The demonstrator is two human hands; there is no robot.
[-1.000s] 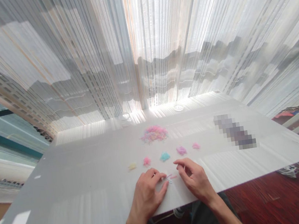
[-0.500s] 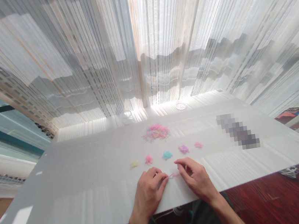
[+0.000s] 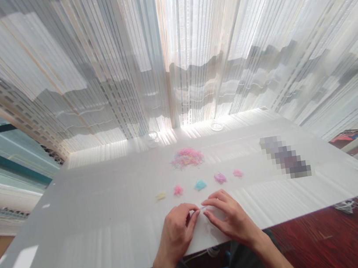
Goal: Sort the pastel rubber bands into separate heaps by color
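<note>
My left hand (image 3: 179,227) rests low over the white table with thumb and forefinger pinched together. A thin, pale strand (image 3: 202,208) sticks out from that pinch; it is too small to make out clearly. Just to its right is my right hand (image 3: 232,215), thumb and fingers apart around the strand's free end, with no visible hold on it. Beyond my hands, small heaps of thin bits lie in a row: yellow (image 3: 160,195), hot pink (image 3: 178,190), turquoise (image 3: 200,185), purple (image 3: 220,178) and light pink (image 3: 238,173).
A larger mixed-colour pile (image 3: 187,157) lies behind the row. Two clear round items, a left one (image 3: 152,136) and a right one (image 3: 217,126), are by the curtain (image 3: 118,80). A blurred-out object (image 3: 285,157) lies at the right of the white table (image 3: 94,217).
My right hand has moved left, closer to my left hand, and its fingers have spread. The pink strand that reached toward it no longer shows. My left hand keeps its pinch.
</note>
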